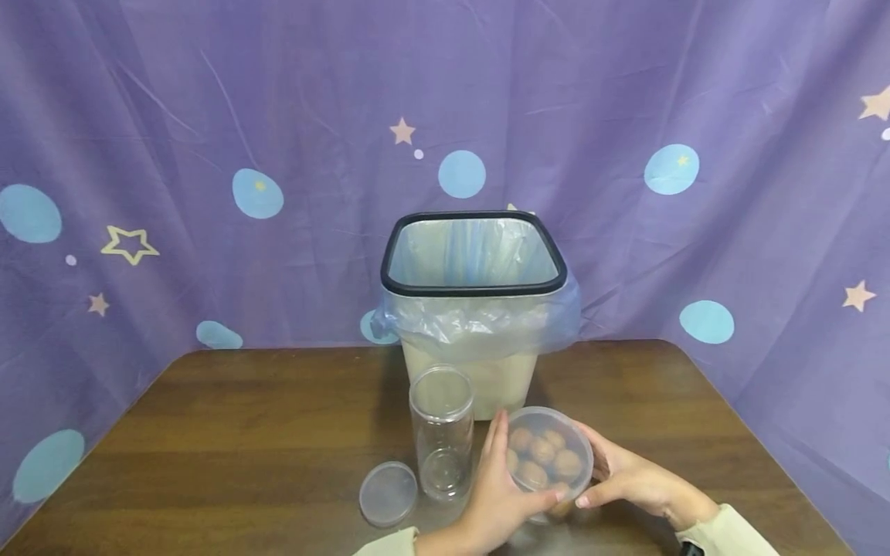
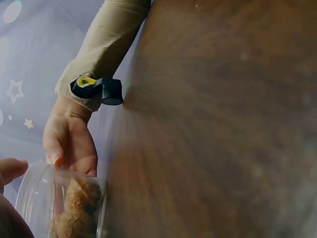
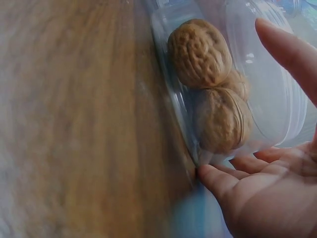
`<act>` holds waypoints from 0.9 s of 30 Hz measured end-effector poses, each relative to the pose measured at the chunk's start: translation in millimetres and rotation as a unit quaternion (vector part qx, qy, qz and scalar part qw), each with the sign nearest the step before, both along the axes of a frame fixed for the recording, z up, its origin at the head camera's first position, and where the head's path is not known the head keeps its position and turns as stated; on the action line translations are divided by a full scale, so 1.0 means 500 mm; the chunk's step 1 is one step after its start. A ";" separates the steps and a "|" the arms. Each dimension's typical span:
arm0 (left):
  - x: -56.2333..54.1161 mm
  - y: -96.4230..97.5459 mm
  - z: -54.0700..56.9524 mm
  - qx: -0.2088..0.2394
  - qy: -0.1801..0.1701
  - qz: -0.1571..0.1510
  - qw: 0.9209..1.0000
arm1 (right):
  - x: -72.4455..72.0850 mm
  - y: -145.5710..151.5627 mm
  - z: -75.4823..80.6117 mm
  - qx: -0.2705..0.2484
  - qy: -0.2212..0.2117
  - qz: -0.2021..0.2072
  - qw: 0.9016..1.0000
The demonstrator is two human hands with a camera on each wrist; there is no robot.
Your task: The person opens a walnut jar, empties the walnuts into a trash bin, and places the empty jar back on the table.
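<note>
Both hands are around a clear plastic jar (image 1: pixel 520 466) of walnuts (image 1: pixel 543 450), closed by a translucent lid (image 1: pixel 552 423). My left hand (image 1: pixel 492 494) holds its left side, fingers along the wall and thumb across the front. On the other side, my right hand (image 1: pixel 636 480) grips it with the thumb in front and the fingers toward the back. Several walnuts (image 3: pixel 199 53) show through the wall in the right wrist view, close over the wooden table. An empty clear jar (image 1: pixel 443 436) stands upright and uncovered left of my left hand. Beside it lies a round translucent lid (image 1: pixel 388 494).
Behind the jars stands a pale bin (image 1: pixel 480 378) with a black rim (image 1: pixel 476 291) and a bluish plastic liner (image 1: pixel 556 316) folded over it. The brown wooden table (image 1: pixel 278 432) ends at a purple patterned curtain (image 1: pixel 334 116).
</note>
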State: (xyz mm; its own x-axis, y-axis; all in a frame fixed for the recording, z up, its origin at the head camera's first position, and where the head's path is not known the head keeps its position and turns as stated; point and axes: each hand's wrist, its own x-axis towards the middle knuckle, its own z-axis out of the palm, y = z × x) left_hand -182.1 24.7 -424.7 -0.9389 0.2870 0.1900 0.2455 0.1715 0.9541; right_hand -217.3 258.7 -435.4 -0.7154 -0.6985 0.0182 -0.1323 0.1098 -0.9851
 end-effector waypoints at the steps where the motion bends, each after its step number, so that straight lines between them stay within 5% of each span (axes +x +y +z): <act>1: -0.002 0.000 0.000 -0.002 0.002 0.001 1.000 | -0.002 0.001 0.001 -0.006 0.001 0.002 1.000; 13: -0.010 -0.009 0.005 0.002 -0.011 -0.022 1.000 | -0.009 0.009 -0.001 -0.016 0.002 0.001 1.000; 22: 0.019 -0.007 0.044 -0.016 -0.007 -0.015 1.000 | -0.005 0.022 0.003 -0.050 -0.008 0.018 0.999; 27: 0.040 -0.019 0.065 -0.035 0.038 -0.031 0.998 | 0.007 0.025 0.020 -0.102 0.000 0.050 0.994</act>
